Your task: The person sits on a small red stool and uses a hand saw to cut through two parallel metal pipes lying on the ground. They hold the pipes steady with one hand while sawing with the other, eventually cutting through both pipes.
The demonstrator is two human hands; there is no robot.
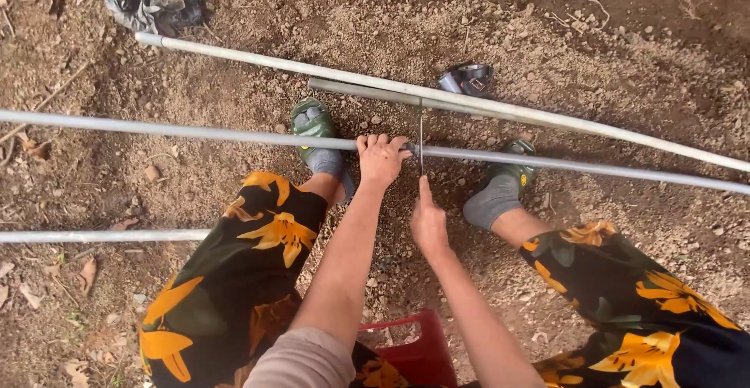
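Observation:
A long grey pipe (195,132) runs across the view from left to right at foot height. My left hand (380,157) is wrapped around it from above, near its middle. My right hand (428,220) grips a thin saw blade (421,134) that stands upright against the pipe just right of my left hand. Two more grey pipes (500,108) lie on the soil behind, side by side and slanting down to the right. I sit with legs apart in black trousers with orange flowers, green shoes (312,122) on both feet.
A fourth pipe (101,236) lies at the left beside my left knee. A red plastic seat (418,353) is under me. A crumpled dark cloth (152,1) lies at the top left and a small dark object (467,78) behind the pipes. Loose brown soil and dry leaves all around.

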